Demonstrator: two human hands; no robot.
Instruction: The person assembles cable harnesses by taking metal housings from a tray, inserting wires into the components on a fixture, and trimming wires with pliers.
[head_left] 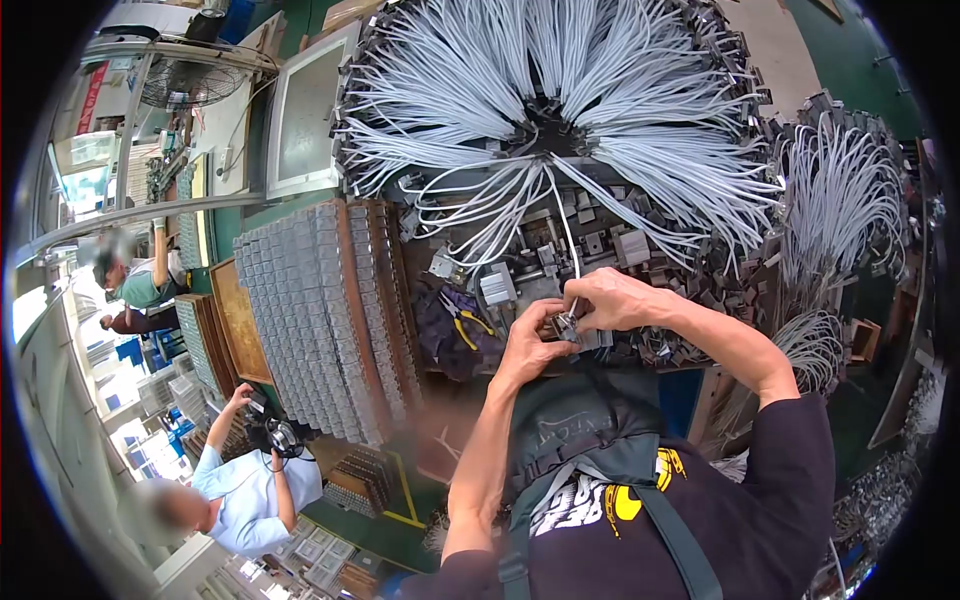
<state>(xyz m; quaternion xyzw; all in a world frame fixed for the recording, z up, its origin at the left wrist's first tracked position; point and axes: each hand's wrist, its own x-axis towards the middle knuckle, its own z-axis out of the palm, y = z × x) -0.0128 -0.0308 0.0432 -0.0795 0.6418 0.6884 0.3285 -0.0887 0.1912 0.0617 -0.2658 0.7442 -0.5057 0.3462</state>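
Note:
Close in front of my body, my left hand (532,342) is closed around a small metal part (564,322). From the right, my right hand (618,300) pinches a white cable (571,245) just above that part. The cable runs up to a big fanned bundle of white cables (650,80). Whether its end sits inside the metal part is hidden by my fingers. Yellow-handled pliers (464,322) lie on dark cloth left of my left hand. A metal fixture (497,285) with a light block stands beyond them.
Stacked trays of grey metal pieces (300,310) stand at the left. More white cables (840,200) hang at the right. Loose small metal parts (690,315) cover the bench near my right forearm. A co-worker in light blue (255,495) holds a dark device at lower left.

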